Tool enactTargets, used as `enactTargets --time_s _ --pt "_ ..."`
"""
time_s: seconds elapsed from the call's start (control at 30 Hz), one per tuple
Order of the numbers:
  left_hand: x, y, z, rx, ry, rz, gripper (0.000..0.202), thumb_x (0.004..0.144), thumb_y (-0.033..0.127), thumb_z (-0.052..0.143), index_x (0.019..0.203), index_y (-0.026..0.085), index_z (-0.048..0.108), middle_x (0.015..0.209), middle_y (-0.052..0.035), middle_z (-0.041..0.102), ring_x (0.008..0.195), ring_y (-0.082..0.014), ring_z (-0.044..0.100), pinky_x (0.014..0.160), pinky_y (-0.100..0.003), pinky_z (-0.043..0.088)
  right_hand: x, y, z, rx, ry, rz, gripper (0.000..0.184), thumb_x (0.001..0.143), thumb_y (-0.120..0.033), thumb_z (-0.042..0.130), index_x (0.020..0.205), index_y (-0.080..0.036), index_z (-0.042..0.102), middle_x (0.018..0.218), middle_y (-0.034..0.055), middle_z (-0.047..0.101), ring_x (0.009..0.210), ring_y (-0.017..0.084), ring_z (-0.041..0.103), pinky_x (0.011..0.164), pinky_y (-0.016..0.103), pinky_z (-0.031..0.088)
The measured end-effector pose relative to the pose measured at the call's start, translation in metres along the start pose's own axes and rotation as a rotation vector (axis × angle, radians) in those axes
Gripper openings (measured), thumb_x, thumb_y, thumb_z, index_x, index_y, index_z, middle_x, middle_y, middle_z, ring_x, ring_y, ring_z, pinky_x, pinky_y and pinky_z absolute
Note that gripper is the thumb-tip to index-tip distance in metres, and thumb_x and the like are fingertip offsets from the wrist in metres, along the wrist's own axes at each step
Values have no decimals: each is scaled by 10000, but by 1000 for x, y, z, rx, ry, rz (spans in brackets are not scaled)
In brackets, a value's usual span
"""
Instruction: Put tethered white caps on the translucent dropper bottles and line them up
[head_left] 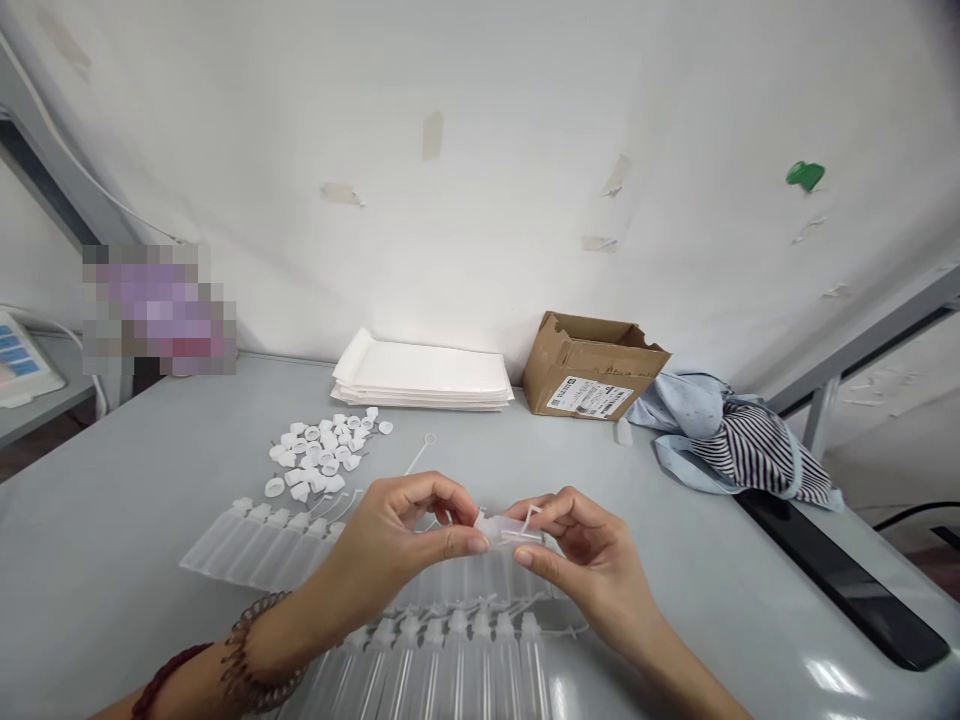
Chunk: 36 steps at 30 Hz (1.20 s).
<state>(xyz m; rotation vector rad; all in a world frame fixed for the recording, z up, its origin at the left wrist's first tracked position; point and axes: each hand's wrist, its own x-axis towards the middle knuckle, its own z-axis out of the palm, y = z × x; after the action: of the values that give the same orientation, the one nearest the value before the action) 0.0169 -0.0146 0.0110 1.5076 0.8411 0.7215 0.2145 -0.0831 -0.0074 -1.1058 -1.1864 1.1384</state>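
Over the middle of the table, my two hands hold a small translucent plastic bottle (514, 530) lying sideways. My left hand (416, 525) pinches its white neck end between thumb and fingers; whether a cap sits there I cannot tell. My right hand (585, 545) is closed around the bottle's body, with a thin white looped strap beside its fingers. Below and behind my hands lies a row of translucent bottles (236, 545), partly hidden by my left forearm. A nearer row of similar bottles (457, 660) reaches the bottom edge, several with thin straps at their necks.
Loose white caps (322, 455) lie piled at the left. Against the wall are stacked white envelopes (427, 370) and an open cardboard box (592, 370). Folded cloth (735, 435) and a long black object (840, 580) rest on the right.
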Motion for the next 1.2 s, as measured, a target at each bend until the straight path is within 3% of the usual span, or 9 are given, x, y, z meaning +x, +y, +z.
enactTargets --time_s 0.2,0.43,0.53,0.77,0.9,1.1,1.2 --pt "1 1 0 -10 -22 -20 154 703 329 768 726 201 685 720 -3 631 727 -168 559 675 -274 466 -3 -3 3 -169 14 -150 153 757 -208 750 775 -234 600 914 47 749 852 205 702 750 341 552" --pt "1 -1 0 4 -5 -18 162 698 336 758 698 197 674 688 1 627 693 -168 552 648 -275 455 -8 4 6 -644 66 -643 221 793 -55 661 870 -252 597 962 61 736 858 210 713 698 308 573" --pt "-2 -1 1 96 54 30 138 711 343 757 705 218 701 722 1 663 732 -183 574 700 -289 459 -10 10 7 -780 92 -765 258 788 -18 636 902 -244 588 983 95 728 840 220 710 649 313 575" --pt "-7 5 3 91 2 131 217 894 348 567 910 256 762 811 -11 722 789 -198 642 726 -285 503 -8 10 8 -814 123 -795 274 806 -17 615 936 -254 570 887 71 744 855 237 722 660 334 583" --pt "-6 4 2 22 -3 80 163 851 344 635 832 244 762 805 -7 732 762 -181 637 698 -262 497 -8 9 8 -795 85 -756 308 805 -24 630 977 -269 557 978 78 745 788 219 721 625 330 574" --pt "-1 3 1 -38 4 1 203 805 360 674 685 200 708 650 8 672 655 -146 593 636 -241 475 -8 12 8 -812 129 -813 695 794 -39 671 1358 -342 401 1062 50 740 877 232 728 692 341 596" --pt "-1 2 1 -36 -7 12 228 805 370 666 679 182 689 645 5 662 651 -143 584 637 -247 473 -4 11 7 -824 48 -915 643 818 11 600 1380 -250 431 1025 83 747 917 233 720 657 325 592"
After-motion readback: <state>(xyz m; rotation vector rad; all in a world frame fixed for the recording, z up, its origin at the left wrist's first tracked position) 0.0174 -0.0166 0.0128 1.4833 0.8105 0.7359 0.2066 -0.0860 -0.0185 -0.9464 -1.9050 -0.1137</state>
